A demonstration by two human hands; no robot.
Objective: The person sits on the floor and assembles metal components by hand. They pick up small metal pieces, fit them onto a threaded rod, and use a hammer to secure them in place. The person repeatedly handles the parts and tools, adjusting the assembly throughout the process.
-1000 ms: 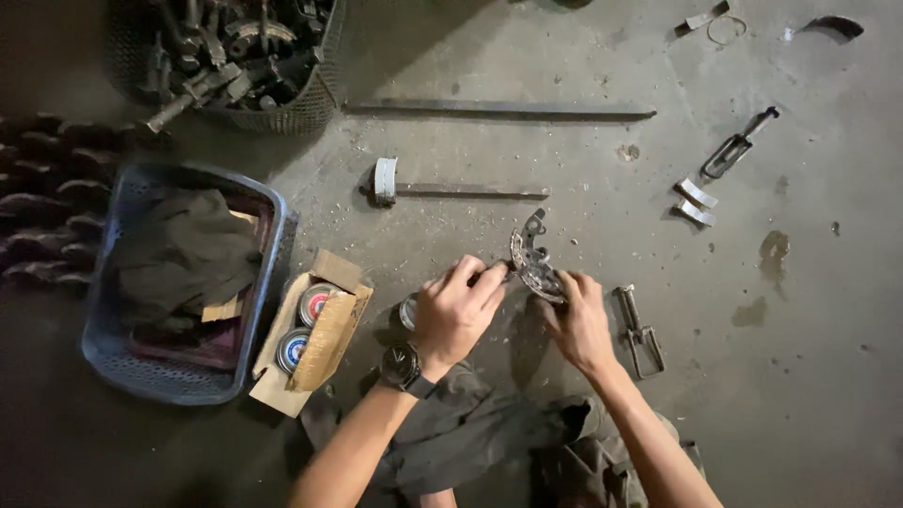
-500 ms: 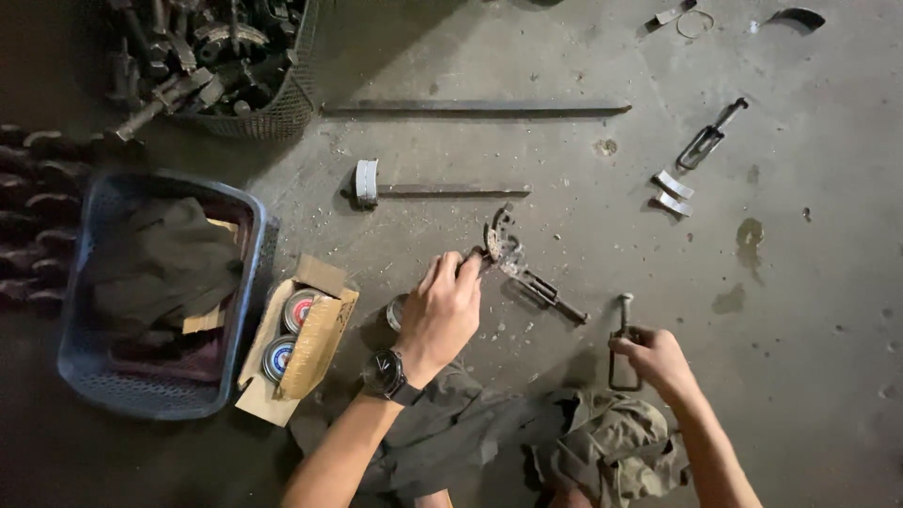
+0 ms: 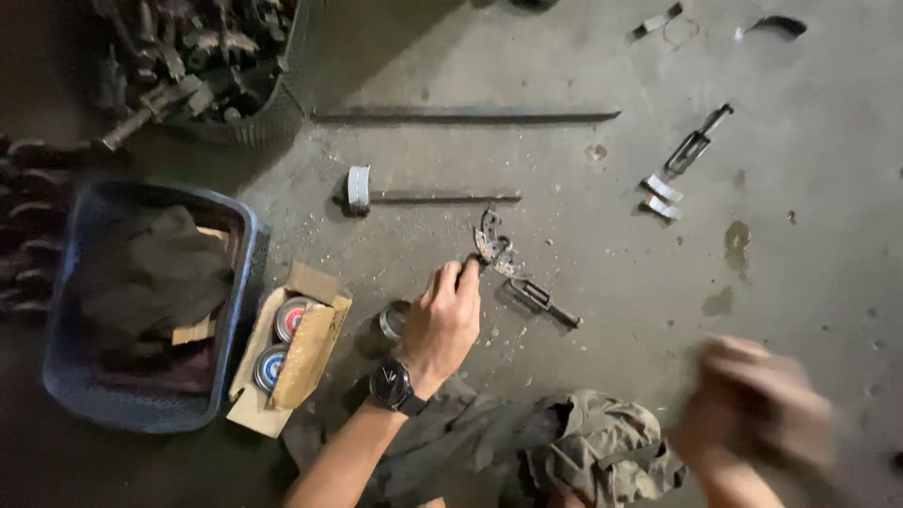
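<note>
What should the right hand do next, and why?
Probably bring the right hand back to the metal caliper part. The left hand pinches it alone above the concrete floor, while the right is blurred and well apart from it.

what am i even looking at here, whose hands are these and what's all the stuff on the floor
This is one picture from a camera worn on a person's head, looking down at their own two bare hands and a grey concrete floor. There is no machine.

The left hand, with a dark wristwatch, pinches a small bent metal part just above the floor. The right hand is a blur at the lower right; whether it holds anything cannot be told.

Around them lie a hammer, a long metal bar, a blue plastic crate with dark cloth, an open cardboard box with round tins, a small tin by the wrist, and a basket of metal scraps.
</note>
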